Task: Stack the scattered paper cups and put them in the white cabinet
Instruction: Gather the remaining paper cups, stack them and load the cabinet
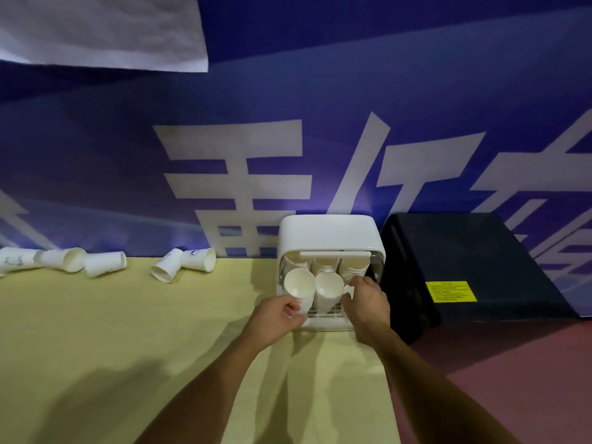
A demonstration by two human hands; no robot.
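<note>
The fingers [293,308] of the left hand [272,318] are curling round the lower part of a stack of cups [299,283], gripping it at the front left of the white cabinet [326,232]; the fingers [347,298] of the right hand [368,302] are bending loosely against the side of a second stack [328,288] just beside the first, and whether they are gripping it cannot be told; both stacks are leaning mouth-outward on the cabinet's slotted floor, in front of more stacks [325,265]; loose cups [105,264] are lying on their sides on the yellow table [160,331], well to the left; a black box [464,251] is sitting just right of the cabinet.
</note>
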